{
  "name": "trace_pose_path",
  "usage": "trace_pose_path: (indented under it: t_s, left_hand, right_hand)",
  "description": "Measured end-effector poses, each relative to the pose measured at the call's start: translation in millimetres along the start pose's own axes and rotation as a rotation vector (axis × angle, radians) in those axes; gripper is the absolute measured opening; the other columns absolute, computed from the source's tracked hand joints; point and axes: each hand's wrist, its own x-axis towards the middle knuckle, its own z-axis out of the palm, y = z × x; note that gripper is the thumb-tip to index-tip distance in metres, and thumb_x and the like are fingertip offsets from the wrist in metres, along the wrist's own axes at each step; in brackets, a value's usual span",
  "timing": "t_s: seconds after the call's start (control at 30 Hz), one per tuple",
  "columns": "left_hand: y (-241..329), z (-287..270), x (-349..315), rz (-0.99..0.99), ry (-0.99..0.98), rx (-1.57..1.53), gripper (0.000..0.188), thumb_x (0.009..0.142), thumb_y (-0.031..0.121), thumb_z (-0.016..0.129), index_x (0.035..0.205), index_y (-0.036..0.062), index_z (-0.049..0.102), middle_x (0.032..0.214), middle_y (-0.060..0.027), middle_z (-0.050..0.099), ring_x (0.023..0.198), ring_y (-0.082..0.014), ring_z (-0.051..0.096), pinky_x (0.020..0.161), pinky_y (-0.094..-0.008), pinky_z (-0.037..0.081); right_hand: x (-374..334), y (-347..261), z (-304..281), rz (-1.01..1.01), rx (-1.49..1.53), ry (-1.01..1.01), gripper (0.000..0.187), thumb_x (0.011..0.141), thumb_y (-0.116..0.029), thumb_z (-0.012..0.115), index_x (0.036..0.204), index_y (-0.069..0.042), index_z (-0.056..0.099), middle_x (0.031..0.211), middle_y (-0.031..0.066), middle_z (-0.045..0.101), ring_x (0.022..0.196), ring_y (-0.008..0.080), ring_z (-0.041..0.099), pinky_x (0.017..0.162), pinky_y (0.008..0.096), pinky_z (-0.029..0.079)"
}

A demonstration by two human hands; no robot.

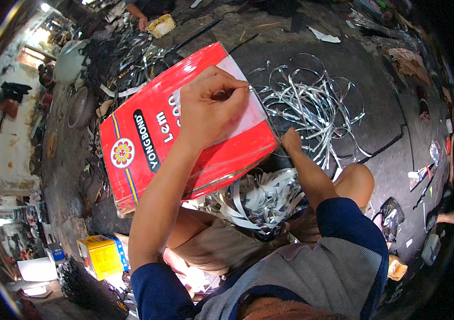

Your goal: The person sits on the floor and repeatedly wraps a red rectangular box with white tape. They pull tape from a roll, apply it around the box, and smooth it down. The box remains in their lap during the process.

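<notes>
A large red box-shaped container (205, 160) with a pale patch on its upper face lies tilted in front of me. My left hand (211, 104) is over that face, thumb and forefinger pinched together at its far right edge; what they hold is too small to make out. Beside the container's right edge, my right hand (291, 141) is low and curled, and whatever it grips is hidden. Just beyond it a loose tangle of shiny silver strips (317, 106) spreads over the dark floor. More white and silver strips (261, 200) are heaped between my legs.
At the lower left stands a yellow and blue carton (99, 257). Another person's hand (142, 23) is near a yellow tub (161, 25) at the far side. A black plastic bag (392, 212) lies to the right. Scraps litter the floor on the left.
</notes>
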Motion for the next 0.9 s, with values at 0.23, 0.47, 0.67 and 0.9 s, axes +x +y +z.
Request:
trace_pose_path:
  t_s: [0.23, 0.47, 0.67, 0.9]
  left_hand:
    - [2, -12, 3, 0.262, -0.104, 0.135, 0.016, 0.083, 0.001, 0.073, 0.098, 0.0038, 0.078, 0.089, -0.0073, 0.068, 0.072, -0.0142, 0.066, 0.062, -0.0261, 0.052]
    - [-5, -16, 2, 0.494, -0.146, 0.252, 0.022, 0.083, -0.002, 0.073, 0.105, 0.0019, 0.074, 0.094, -0.0104, 0.066, 0.078, -0.0241, 0.066, 0.067, -0.0332, 0.054]
    - [-8, -21, -12, 0.464, -0.158, 0.302, 0.028, 0.082, 0.000, 0.074, 0.110, 0.0043, 0.074, 0.100, -0.0116, 0.067, 0.089, -0.0280, 0.066, 0.076, -0.0364, 0.055]
    - [8, -33, -25, 0.497, -0.227, 0.710, 0.056, 0.087, 0.051, 0.070, 0.131, 0.0159, 0.068, 0.137, -0.0086, 0.061, 0.133, -0.0365, 0.049, 0.111, -0.0533, 0.037]
  right_hand:
    - [7, 3, -2, 0.027, -0.062, 0.059, 0.035, 0.088, -0.016, 0.057, 0.113, 0.009, 0.062, 0.110, 0.0334, 0.068, 0.105, 0.0471, 0.068, 0.092, 0.0523, 0.055]
    - [18, 19, -18, 0.104, -0.006, 0.141, 0.026, 0.086, -0.016, 0.062, 0.102, 0.003, 0.069, 0.109, 0.0277, 0.071, 0.105, 0.0453, 0.068, 0.090, 0.0525, 0.055]
    - [15, 24, -36, 0.012, -0.078, 0.122, 0.028, 0.089, -0.015, 0.055, 0.106, 0.003, 0.069, 0.111, 0.0271, 0.070, 0.105, 0.0453, 0.069, 0.090, 0.0542, 0.055]
    - [18, 43, -8, 0.140, -0.023, 0.180, 0.026, 0.087, -0.018, 0.061, 0.102, 0.001, 0.072, 0.111, 0.0266, 0.070, 0.105, 0.0424, 0.069, 0.091, 0.0508, 0.055]
